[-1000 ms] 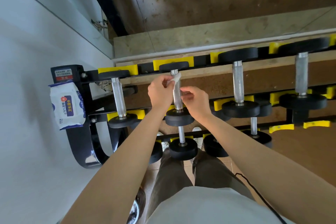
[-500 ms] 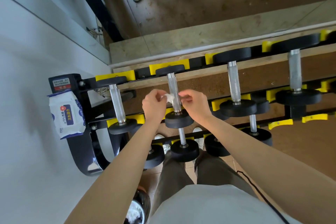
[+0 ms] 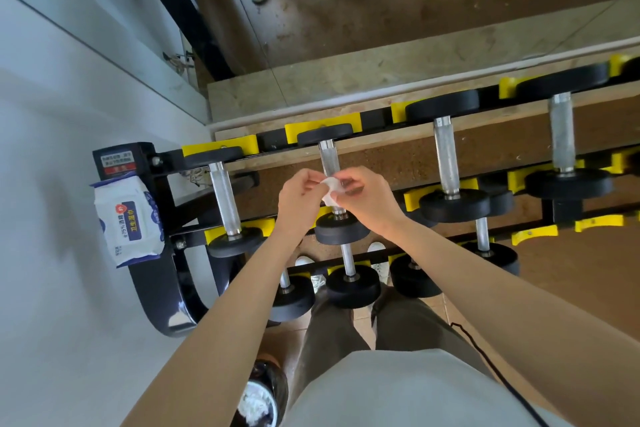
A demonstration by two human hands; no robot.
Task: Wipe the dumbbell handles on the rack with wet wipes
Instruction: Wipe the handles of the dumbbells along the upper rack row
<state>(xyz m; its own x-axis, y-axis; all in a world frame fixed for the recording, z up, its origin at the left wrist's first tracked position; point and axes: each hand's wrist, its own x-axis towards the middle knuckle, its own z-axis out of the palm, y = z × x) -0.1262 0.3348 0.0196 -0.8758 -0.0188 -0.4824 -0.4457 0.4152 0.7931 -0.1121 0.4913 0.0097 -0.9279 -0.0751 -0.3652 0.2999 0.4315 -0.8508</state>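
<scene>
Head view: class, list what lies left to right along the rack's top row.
wet wipes pack → leftmost dumbbell handle → left hand → wipe → right hand → third dumbbell handle → fourth dumbbell handle

Second dumbbell [image 3: 328, 158] lying on top tier of rack [image 3: 162, 288].
- Left hand [image 3: 298, 199] and right hand [image 3: 367, 198] meeting at its handle, one on each side, both pinching wipe [image 3: 331, 189] in front of handle.
- First dumbbell [image 3: 223, 198] lying just to its left.
- Wipes pack [image 3: 130, 218] sitting farther left, on rack end.
- Third dumbbell [image 3: 446, 159] and fourth dumbbell [image 3: 562, 135] lying to its right.
- Lower-tier dumbbell [image 3: 348, 260] lying below it, nearer person.
- Bin [image 3: 259, 402] standing well nearer still, on floor, slightly left.
</scene>
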